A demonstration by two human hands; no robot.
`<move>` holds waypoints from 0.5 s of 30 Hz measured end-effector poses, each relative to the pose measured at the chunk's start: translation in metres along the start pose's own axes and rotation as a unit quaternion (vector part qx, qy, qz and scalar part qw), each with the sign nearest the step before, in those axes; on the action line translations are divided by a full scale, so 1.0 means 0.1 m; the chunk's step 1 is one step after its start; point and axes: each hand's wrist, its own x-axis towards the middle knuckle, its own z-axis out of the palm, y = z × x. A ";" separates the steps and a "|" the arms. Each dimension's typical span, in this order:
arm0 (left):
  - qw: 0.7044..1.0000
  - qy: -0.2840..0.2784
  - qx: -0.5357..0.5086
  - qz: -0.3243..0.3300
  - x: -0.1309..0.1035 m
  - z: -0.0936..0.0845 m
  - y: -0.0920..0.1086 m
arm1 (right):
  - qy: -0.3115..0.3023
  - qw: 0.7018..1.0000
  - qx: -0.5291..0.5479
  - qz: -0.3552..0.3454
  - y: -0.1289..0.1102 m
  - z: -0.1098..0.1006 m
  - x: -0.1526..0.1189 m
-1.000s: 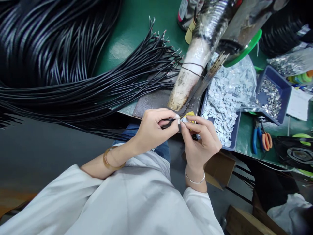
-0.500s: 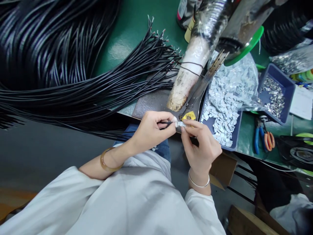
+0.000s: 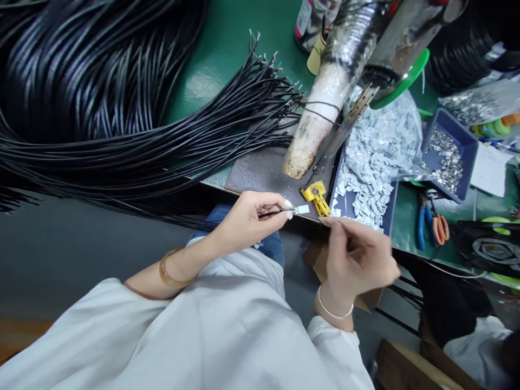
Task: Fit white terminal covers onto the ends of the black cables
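Note:
My left hand (image 3: 260, 219) pinches a thin black cable (image 3: 271, 213) near its end, just over the table's front edge. A small pale flat rectangular piece (image 3: 303, 209) sticks out at the cable's tip, beyond my fingertips. To its right, my right hand (image 3: 361, 254) is off the cable, slightly blurred, its index finger stretched out and the others curled. I see nothing held in it. Its index fingertip is close to a small yellow plastic tool (image 3: 319, 197) that lies on the dark plate (image 3: 252, 172).
A large bundle of black cables (image 3: 195, 130) covers the table's left side. A plastic-wrapped tube (image 3: 311, 119) and a metal bar (image 3: 345, 127) slant above the plate. Right are a bin (image 3: 388, 216) of pale pieces, a bin (image 3: 467, 146) of metal parts and pliers (image 3: 430, 225).
My right hand has let go of the pale piece at the cable's tip and moved right. The pale piece and yellow tool now show more fully. My left hand keeps its pinch.

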 end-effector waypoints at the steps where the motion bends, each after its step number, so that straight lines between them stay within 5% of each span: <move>1: 1.000 0.005 0.000 0.007 0.01 0.02 0.02 | 0.006 1.000 -0.008 -0.012 -0.02 0.10 0.03; 6: 0.995 0.075 0.025 0.065 0.06 0.09 0.01 | -0.010 0.999 0.047 0.021 -0.03 0.38 0.07; 15: 0.975 0.141 0.093 0.142 0.15 0.11 -0.06 | -0.004 0.991 0.111 0.080 0.05 0.49 0.08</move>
